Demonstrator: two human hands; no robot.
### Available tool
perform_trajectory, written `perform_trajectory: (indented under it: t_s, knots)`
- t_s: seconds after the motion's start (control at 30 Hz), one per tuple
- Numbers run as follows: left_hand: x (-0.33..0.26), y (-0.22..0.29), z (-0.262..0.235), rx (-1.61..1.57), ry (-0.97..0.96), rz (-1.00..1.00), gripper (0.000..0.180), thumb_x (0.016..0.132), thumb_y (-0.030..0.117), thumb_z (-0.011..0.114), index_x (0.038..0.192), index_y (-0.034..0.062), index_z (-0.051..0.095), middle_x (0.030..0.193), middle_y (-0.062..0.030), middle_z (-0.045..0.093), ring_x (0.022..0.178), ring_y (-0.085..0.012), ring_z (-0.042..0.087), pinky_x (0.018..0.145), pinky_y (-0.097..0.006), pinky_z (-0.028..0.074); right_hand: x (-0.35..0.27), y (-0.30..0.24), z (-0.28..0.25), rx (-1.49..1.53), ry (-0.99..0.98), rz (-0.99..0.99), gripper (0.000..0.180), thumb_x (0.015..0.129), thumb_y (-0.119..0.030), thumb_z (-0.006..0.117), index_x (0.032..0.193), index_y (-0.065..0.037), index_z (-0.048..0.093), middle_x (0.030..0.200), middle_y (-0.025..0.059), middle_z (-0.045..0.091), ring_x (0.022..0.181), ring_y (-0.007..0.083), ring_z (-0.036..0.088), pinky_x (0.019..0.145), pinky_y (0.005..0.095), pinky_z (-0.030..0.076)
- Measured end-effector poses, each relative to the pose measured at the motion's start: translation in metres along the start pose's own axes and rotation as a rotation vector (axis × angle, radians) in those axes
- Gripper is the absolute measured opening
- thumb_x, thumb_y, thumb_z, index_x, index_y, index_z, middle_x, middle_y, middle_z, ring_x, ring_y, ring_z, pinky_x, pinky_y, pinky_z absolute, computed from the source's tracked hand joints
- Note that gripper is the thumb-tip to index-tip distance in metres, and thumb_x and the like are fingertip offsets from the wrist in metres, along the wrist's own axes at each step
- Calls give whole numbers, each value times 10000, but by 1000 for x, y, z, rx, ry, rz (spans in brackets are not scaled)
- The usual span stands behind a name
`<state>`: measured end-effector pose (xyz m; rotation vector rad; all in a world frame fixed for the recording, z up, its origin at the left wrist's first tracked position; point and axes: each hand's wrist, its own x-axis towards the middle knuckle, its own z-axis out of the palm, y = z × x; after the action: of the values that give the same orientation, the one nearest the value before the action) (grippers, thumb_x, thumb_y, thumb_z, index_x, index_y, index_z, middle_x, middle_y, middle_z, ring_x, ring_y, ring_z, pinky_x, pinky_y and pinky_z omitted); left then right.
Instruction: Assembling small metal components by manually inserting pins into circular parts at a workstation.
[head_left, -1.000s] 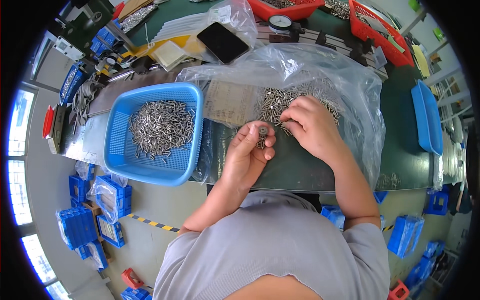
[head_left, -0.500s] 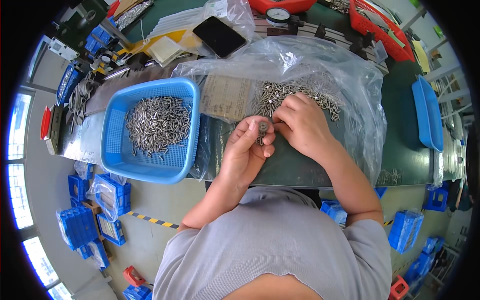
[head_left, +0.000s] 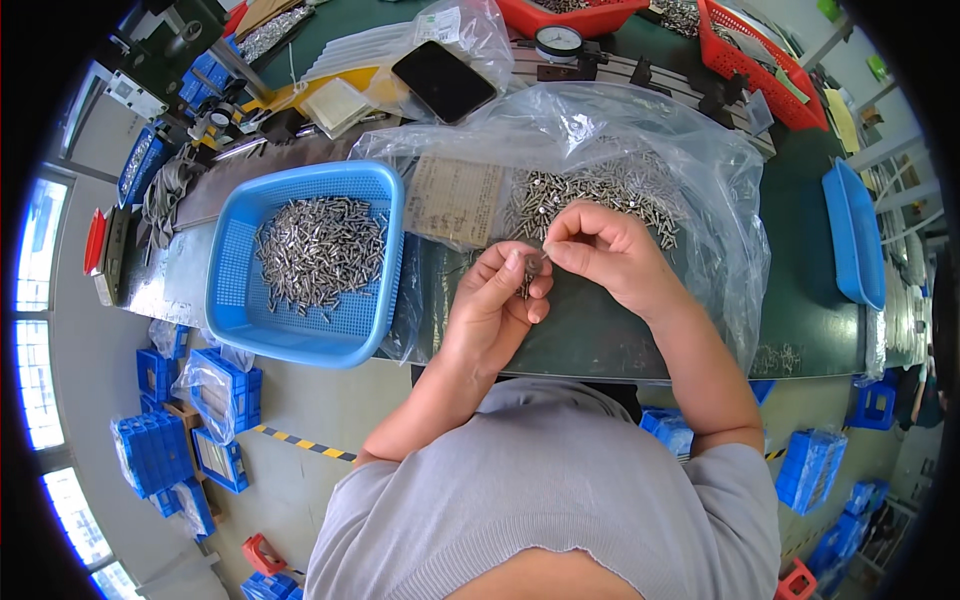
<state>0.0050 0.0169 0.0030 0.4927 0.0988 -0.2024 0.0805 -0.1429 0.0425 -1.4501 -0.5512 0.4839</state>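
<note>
My left hand [head_left: 488, 308] is closed around a small round metal piece [head_left: 533, 264], held between thumb and fingers; a few small metal parts seem to show under it. Right beside it, my right hand [head_left: 615, 258] pinches a small, slim metal pin [head_left: 545, 254] at the round piece; its tip is partly hidden by the fingers. Just beyond both hands, a heap of short metal pins [head_left: 570, 194] spills from a clear plastic bag [head_left: 728, 235]. To the left, a blue plastic basket [head_left: 392, 275] holds many similar pins [head_left: 322, 250].
A brown printed card [head_left: 455, 200] lies by the heap. Behind are a black phone [head_left: 444, 80], a dial gauge [head_left: 558, 41] on a metal rail and red baskets [head_left: 770, 75]. A blue tray [head_left: 855, 235] sits at the right edge of the green table [head_left: 810, 310].
My right hand has drawn back slightly from the heap's near edge, and its fingers now pinch a pin at the round piece. The left hand keeps its hold; the view has shifted slightly.
</note>
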Motion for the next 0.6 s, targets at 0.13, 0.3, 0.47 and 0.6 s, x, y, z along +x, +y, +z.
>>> perform_trajectory:
  t_s: [0.13,0.3,0.47,0.6]
  knots:
    - [0,0,1,6,9,-3,169,915,212,576,967,51,564,887,-57,586,740,-120,511,569,-239,421,-1,4,3,136,-52,64,76,876,-73,598,902,-2,584,818,35,612,723,104,634,675,225,501]
    - [-1,0,1,21,19,-2,171,913,214,580,973,55,565,859,-44,578,738,-118,519,564,-236,424,0,2,6,142,-66,68,64,872,-57,599,892,1,581,813,41,606,719,124,656,667,222,509]
    - [-1,1,4,36,33,-6,176,906,220,591,960,55,570,849,-32,571,724,-114,510,558,-233,422,0,2,7,128,-70,87,56,865,-47,606,891,-2,585,816,32,593,717,120,649,671,229,507]
    - [1,1,-1,54,13,-26,209,894,244,609,959,47,580,835,-23,567,705,-109,498,531,-226,411,2,-4,11,-86,-54,13,78,821,-41,646,868,-24,587,849,14,557,741,88,576,666,221,464]
